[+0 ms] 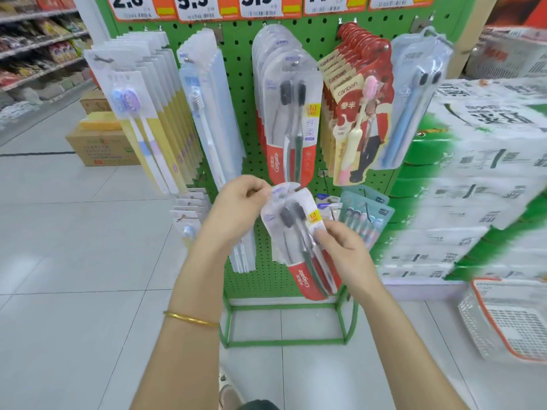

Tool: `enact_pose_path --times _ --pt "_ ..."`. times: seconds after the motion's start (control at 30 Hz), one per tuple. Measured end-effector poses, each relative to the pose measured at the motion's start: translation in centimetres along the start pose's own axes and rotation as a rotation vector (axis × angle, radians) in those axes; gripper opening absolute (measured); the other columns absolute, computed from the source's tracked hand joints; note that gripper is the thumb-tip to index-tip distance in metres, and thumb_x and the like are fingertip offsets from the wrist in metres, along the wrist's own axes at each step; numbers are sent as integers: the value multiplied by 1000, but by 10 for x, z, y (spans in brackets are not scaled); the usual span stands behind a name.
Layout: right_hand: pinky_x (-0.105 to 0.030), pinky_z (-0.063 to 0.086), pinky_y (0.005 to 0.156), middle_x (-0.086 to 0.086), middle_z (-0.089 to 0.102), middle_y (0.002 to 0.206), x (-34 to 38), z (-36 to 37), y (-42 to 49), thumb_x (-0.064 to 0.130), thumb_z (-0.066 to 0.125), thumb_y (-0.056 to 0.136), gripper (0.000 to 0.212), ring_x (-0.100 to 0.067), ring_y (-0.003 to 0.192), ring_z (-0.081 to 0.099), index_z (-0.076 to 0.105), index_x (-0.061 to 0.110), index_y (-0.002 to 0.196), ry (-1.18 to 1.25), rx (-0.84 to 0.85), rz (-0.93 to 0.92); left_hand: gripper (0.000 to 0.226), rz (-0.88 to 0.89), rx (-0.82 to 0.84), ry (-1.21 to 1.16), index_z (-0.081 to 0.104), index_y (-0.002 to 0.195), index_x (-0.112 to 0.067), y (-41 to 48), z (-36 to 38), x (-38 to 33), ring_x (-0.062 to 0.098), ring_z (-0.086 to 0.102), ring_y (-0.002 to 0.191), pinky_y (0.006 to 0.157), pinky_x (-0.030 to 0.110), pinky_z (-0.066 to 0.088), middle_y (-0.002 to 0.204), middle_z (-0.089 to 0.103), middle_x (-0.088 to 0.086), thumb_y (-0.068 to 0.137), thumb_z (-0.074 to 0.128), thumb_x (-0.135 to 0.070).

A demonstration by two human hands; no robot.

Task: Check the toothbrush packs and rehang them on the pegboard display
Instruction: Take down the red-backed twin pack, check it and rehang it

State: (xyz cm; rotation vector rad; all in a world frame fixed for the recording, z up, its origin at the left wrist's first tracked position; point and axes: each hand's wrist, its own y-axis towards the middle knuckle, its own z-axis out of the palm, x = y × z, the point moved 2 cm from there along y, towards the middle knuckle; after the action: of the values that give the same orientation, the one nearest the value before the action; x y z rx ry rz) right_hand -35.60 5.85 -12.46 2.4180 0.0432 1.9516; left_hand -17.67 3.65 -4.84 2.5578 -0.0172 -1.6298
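The left hand [236,202] pinches the top tab of a Colgate pack [306,281] between thumb and fingers. The right hand [340,247] grips the pack's right edge halfway down, with the thumb on the front. The pack tilts between the two grips (red end lowest, beside the right wrist) in front of the pegboard [321,39]. Just above the left pinch, matching packs [288,113] hang on a peg. A bangle [189,319] circles the left forearm.

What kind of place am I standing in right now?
Most likely a supermarket or shop aisle: price tags top a green pegboard hung with toothbrush packs, and stocked shelves line the left.
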Motion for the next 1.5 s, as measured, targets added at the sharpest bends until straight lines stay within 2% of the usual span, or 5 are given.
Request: enact_pose_path --times 0.23,0.33,0.5,0.97,1.5 --pt "-29 44 64 -6 63 73 -29 -25 -29 15 58 92 16 -17 67 57 67 8 81 234 -218 138 11 33 59 -143 50 104 -26 -10 80 11 -5 51 79 72 12 41 89 52 -16 97 49 -35" --pt "-28 41 64 -9 58 74 -34 -28 -37 10 55 93 15 -18 69 51 64 2 84 296 -289 164 31 65 120 -128 39 127 -26 -17 111 16 -17 49 92 78 -1 33 112 49 -23 98 48 -33" --pt "-36 42 74 -15 58 80 -41 -31 -42 11 57 93 15 -24 76 51 62 -1 87 418 -374 218 62 124 177 -10 11 151 -23 -30 138 28 -6 25 126 98 11 19 153 24 -3 99 43 -36" --pt "-20 50 47 2 62 52 -51 -44 -21 5 51 95 24 -11 46 59 52 10 72 845 -569 331 77 222 492 290 2 150 -33 -68 138 56 18 41 129 100 38 42 151 23 0 94 55 -36" --pt "-34 54 70 -3 65 79 -52 -43 -20 26 54 95 15 -17 69 63 60 14 90 927 -541 318 99 289 576 598 -2 152 -16 -72 151 53 25 22 141 112 35 28 159 2 2 81 66 -23"
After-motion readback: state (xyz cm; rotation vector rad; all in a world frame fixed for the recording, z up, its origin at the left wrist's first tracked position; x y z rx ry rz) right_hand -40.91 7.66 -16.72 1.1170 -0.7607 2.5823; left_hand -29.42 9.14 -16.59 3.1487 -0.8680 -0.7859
